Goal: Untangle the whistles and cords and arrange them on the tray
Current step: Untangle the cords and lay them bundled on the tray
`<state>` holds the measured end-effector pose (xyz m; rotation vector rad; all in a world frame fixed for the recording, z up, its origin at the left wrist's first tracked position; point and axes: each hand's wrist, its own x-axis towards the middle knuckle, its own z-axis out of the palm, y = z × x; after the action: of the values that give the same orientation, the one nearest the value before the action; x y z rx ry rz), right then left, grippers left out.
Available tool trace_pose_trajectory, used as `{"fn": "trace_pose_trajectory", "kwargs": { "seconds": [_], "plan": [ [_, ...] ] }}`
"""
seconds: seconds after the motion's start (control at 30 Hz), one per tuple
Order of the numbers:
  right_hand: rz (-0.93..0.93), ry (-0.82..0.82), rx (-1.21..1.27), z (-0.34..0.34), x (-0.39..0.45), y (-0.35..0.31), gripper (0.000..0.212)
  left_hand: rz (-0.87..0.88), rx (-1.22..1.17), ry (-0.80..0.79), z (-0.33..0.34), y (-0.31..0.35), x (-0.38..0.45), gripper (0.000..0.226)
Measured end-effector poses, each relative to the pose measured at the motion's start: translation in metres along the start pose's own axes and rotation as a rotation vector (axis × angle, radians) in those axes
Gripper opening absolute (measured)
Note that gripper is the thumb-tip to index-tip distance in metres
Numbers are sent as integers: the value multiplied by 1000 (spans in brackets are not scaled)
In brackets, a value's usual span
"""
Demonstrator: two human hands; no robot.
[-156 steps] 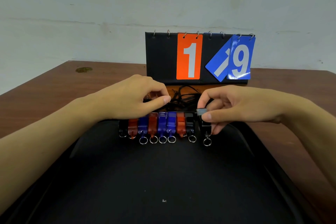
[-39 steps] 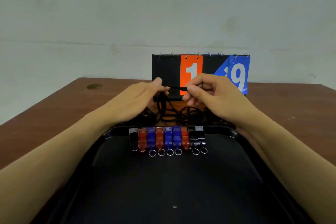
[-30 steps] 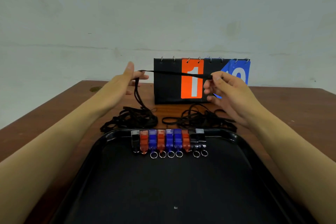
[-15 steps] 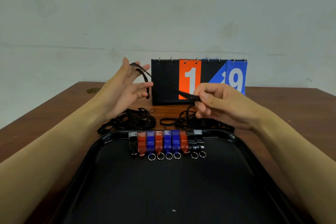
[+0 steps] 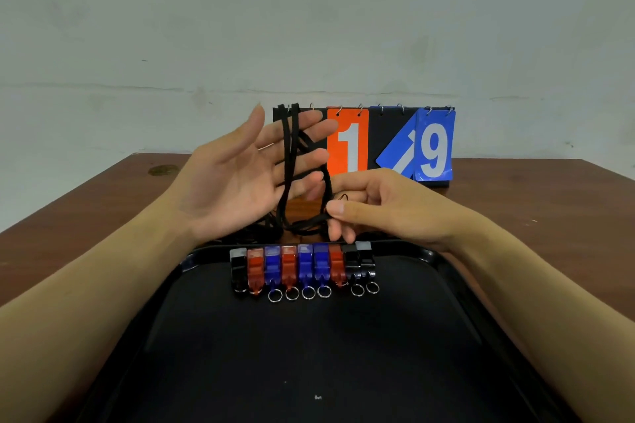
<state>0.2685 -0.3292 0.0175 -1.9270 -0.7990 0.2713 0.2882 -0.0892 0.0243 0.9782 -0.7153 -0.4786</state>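
A black cord [image 5: 288, 161] is looped round the straight, spread fingers of my left hand [image 5: 240, 175], which is raised with its palm turned right. My right hand [image 5: 371, 208] pinches the cord's lower part between thumb and forefinger, just right of the left hand. More black cords [image 5: 302, 228] lie on the table behind the tray, mostly hidden by my hands. Several whistles [image 5: 304, 268], black, red and blue, lie side by side in a row at the far edge of the black tray [image 5: 446, 261], key rings toward me.
A flip scoreboard [image 5: 378, 144] showing 1 and 9 stands on the brown wooden table [image 5: 86, 203] behind my hands, in front of a pale wall. The tray fills the near part of the table.
My right hand has come in toward the left one and lower, and the cord now hangs in more loops round the left hand's fingers. The whistles have not moved.
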Motion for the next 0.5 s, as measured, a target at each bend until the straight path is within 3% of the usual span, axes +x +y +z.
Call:
{"fn": "trace_pose_trajectory", "kwargs": {
  "seconds": [0.17, 0.33, 0.43, 0.5],
  "plan": [
    [41, 48, 48, -4, 1, 5, 15, 2, 35, 37, -9, 1, 0, 58],
    [20, 280, 119, -15, -1, 2, 17, 90, 401, 300, -4, 8, -2, 15],
    [-2, 403, 194, -23, -3, -2, 16, 101, 510, 344, -4, 24, -8, 17],
    [18, 424, 92, -28, -6, 1, 15, 99, 596, 365, -7, 38, -14, 28]
  ]
}}
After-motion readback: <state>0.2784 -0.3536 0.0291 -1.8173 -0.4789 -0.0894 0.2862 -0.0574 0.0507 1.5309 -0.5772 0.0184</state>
